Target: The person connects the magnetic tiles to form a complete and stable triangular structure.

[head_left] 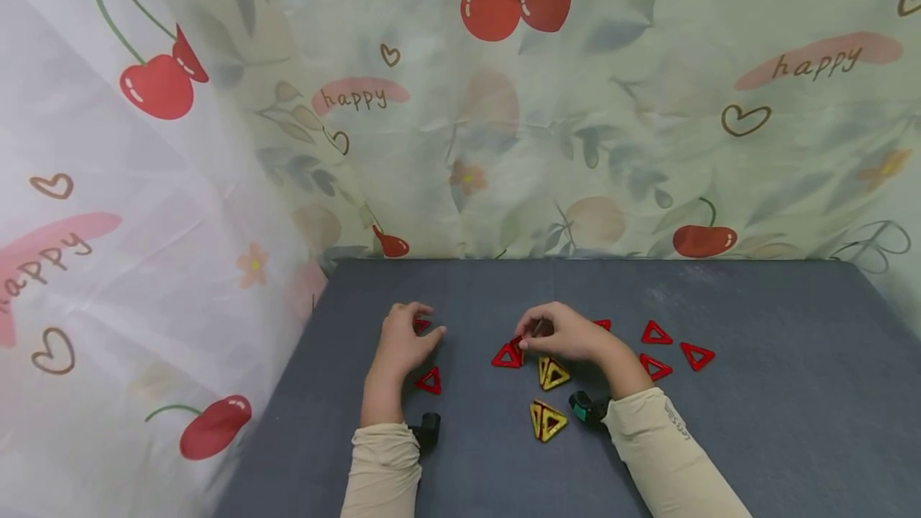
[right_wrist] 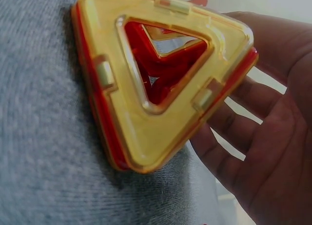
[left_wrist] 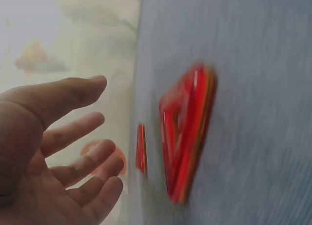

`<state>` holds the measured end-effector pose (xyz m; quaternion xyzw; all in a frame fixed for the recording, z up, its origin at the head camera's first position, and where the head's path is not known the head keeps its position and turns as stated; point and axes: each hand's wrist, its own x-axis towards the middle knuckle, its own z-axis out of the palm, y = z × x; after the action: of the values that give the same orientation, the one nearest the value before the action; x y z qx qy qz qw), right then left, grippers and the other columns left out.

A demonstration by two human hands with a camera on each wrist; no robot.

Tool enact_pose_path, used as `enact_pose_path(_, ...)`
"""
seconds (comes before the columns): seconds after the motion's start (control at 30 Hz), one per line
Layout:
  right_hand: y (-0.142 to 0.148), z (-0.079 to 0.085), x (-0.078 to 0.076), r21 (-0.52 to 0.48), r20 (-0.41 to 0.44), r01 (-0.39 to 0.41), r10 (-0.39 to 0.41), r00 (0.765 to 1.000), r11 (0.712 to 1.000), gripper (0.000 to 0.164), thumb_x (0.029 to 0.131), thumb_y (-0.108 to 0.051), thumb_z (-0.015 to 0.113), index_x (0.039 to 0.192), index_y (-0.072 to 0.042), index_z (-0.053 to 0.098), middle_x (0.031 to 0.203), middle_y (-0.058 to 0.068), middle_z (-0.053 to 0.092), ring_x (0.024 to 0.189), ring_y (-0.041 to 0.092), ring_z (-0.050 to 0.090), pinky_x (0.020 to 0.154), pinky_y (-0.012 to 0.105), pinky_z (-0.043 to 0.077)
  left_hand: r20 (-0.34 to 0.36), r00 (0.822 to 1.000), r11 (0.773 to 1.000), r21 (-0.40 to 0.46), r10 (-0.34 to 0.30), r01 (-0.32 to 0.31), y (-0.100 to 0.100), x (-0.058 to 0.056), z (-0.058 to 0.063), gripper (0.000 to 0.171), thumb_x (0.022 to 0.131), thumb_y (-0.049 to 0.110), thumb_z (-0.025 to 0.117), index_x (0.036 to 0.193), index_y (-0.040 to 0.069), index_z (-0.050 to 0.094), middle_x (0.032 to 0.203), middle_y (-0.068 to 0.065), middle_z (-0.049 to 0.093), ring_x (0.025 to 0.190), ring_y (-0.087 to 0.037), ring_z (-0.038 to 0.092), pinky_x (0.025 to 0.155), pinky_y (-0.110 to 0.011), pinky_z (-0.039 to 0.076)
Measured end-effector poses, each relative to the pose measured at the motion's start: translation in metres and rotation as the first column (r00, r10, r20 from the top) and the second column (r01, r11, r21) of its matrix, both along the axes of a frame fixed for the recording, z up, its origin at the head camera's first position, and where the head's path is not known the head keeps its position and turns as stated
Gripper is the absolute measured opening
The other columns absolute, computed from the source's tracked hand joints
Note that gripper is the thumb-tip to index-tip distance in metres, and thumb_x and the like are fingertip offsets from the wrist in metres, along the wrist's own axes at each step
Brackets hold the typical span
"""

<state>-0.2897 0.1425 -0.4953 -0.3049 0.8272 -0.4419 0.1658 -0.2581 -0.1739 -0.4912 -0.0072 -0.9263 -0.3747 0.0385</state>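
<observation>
My left hand [head_left: 407,340] hangs open over the left side of the table, fingers apart and holding nothing. A red triangular magnetic tile [head_left: 421,326] lies by its fingertips, partly covered by them. Another red tile [head_left: 430,380] lies nearer the wrist and looms large in the left wrist view. With thumb and forefinger, my right hand [head_left: 564,332] pinches a small red triangular tile [head_left: 516,343] at a flat red triangle [head_left: 507,356]. Beside that hand stands a yellow-and-red triangular piece [head_left: 556,375]; its yellow face [right_wrist: 161,142] hides my right fingertips in the right wrist view.
A second yellow-and-red piece [head_left: 549,421] stands nearer the front. Loose red triangles lie right of the right hand, among them one tile [head_left: 697,356] farthest right. Black wrist cameras [head_left: 428,431] sit at both cuffs. A printed cloth [head_left: 460,142] rises behind the grey table [head_left: 468,462].
</observation>
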Motion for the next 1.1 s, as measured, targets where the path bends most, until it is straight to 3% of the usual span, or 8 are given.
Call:
enact_pose_path(0.23,0.001,0.000,0.000,0.005,-0.002,-0.001,0.001,1.000,1.000,0.014,0.102,-0.015,0.073,0.114,-0.009,0.075,0.100,0.002,0.072,0.085,0.016,0.067,0.077,0.029,0.056,0.040,0.998,0.999,0.031,0.039,-0.040,-0.020,-0.001,-0.005,0.060,0.097,0.020,0.079,0.148,0.000,0.056,0.137,-0.027,0.054,0.118,-0.040,0.058,0.099,-0.056,0.052)
enact_pose_path(0.47,0.002,0.000,-0.001,-0.011,-0.009,-0.014,0.014,1.000,1.000,0.015,0.102,-0.015,0.073,0.114,-0.006,0.075,0.099,0.004,0.072,0.084,0.015,0.066,0.076,0.028,0.055,0.111,0.993,0.995,-0.095,0.050,-0.040,-0.021,-0.006,-0.013,0.071,0.096,0.027,0.079,0.155,0.000,0.050,0.149,-0.029,0.047,0.137,-0.048,0.048,0.110,-0.061,0.047)
enact_pose_path(0.7,0.002,0.000,0.000,-0.009,-0.017,-0.016,0.016,1.000,1.000,0.015,0.102,-0.015,0.072,0.115,-0.006,0.075,0.099,0.004,0.073,0.084,0.015,0.066,0.076,0.028,0.056,0.126,0.991,0.992,-0.122,0.039,-0.023,-0.021,-0.006,-0.011,0.062,0.096,0.023,0.078,0.148,-0.004,0.057,0.143,-0.029,0.049,0.132,-0.047,0.050,0.108,-0.059,0.048)
enact_pose_path(0.9,0.001,0.000,-0.001,-0.006,0.011,-0.008,0.008,1.000,1.000,0.014,0.102,-0.016,0.073,0.113,-0.009,0.075,0.099,0.003,0.073,0.085,0.016,0.068,0.078,0.029,0.056,0.120,0.993,0.997,-0.072,-0.004,0.013,-0.023,-0.003,-0.006,0.047,0.097,0.015,0.076,0.137,-0.006,0.065,0.127,-0.024,0.059,0.111,-0.036,0.061,0.097,-0.052,0.053)
enact_pose_path(1.1,0.001,0.000,0.000,-0.008,0.019,-0.010,0.010,1.000,1.000,0.013,0.102,-0.017,0.073,0.113,-0.010,0.075,0.100,0.001,0.072,0.087,0.018,0.068,0.078,0.030,0.057,0.152,0.988,0.999,-0.019,-0.035,0.038,-0.025,-0.002,-0.005,0.033,0.098,0.010,0.074,0.128,-0.001,0.071,0.120,-0.019,0.066,0.106,-0.030,0.063,0.093,-0.050,0.054)
